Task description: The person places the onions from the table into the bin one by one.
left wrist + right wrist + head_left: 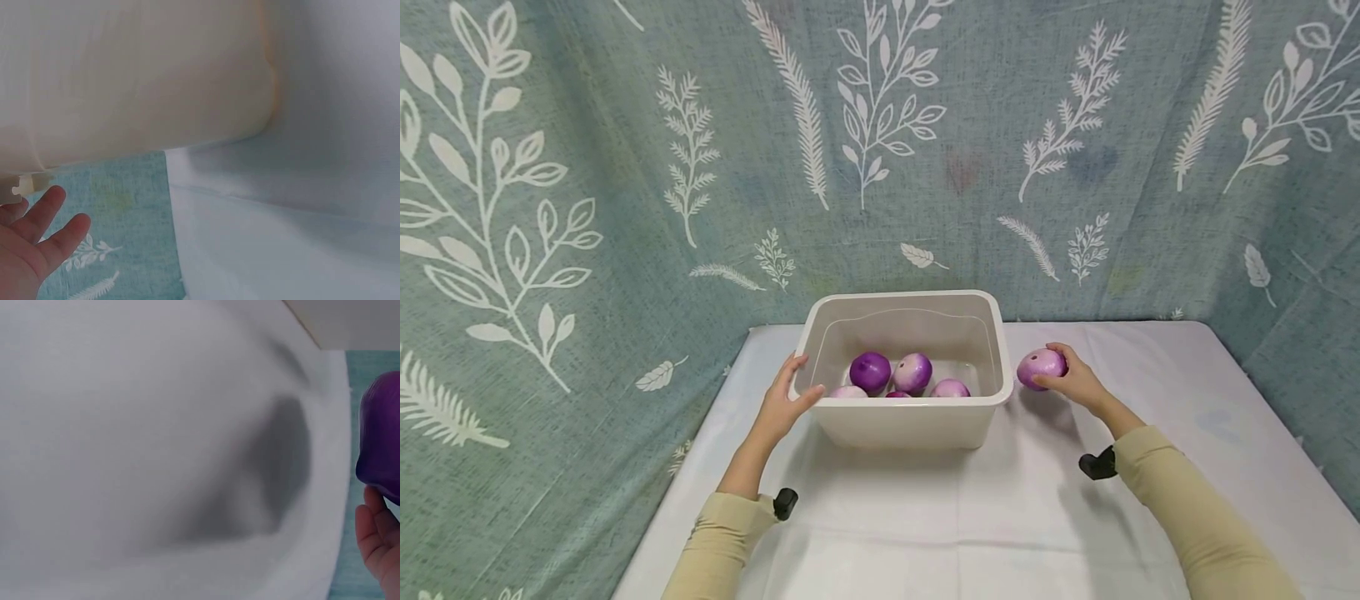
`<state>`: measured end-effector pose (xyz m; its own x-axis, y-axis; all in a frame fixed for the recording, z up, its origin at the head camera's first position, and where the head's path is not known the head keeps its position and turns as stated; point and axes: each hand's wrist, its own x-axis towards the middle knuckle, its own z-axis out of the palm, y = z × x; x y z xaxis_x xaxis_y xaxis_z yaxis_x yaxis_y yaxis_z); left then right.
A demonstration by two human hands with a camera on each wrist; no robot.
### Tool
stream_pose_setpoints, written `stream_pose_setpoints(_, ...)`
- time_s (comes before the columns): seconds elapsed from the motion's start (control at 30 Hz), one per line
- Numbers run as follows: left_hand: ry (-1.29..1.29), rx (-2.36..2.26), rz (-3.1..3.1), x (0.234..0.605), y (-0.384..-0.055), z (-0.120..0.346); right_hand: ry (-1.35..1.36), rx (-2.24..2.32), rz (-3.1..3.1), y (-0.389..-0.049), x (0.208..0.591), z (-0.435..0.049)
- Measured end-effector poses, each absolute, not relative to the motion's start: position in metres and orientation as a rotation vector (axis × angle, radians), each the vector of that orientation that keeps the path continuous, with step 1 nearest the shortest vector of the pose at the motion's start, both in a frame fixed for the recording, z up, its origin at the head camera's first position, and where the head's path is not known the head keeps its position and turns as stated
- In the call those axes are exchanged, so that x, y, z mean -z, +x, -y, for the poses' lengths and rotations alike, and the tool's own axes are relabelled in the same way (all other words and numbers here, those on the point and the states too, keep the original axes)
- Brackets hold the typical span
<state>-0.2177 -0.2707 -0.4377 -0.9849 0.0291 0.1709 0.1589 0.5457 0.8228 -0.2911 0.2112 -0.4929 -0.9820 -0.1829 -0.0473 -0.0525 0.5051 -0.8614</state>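
In the head view, a beige plastic bin (898, 423) stands at the back of the table with several round purple and purple-and-white vegetables (870, 372) inside. The left hand (785, 400) is at its front left corner, fingers along the left rim and thumb near the front rim. In the left wrist view those fingers (65, 240) look fairly straight and spread, beside the bin's wall (144, 81). Off the bin's right side, my right hand (1078, 379) holds a round purple-and-white vegetable (1040, 367) above the table. The right wrist view shows its dark purple side (382, 434).
The white-covered table (895, 525) extends in front of the bin and to both sides. Behind it hangs a green-blue curtain (955, 233) with white leaf prints. The bin's front wall hides the lower parts of several vegetables.
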Motion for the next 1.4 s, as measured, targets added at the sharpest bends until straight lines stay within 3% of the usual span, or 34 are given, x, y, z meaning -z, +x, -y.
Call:
stream_pose_setpoints(0.73,-0.168,1.421,2.652,0.439,-0.219,0.272,-0.292,1.460,-2.718,-0.314,0.393,-0.209)
stream_pose_setpoints(1.0,-0.174,1.417,2.643,0.438,-0.219,0.272,-0.437,1.465,-2.763,-0.317,0.362,-0.185)
stream_pose_setpoints(1.4,-0.164,1.418,2.640,0.438,-0.219,0.272,-0.667,1.460,-2.728,-0.319,0.345,-0.132)
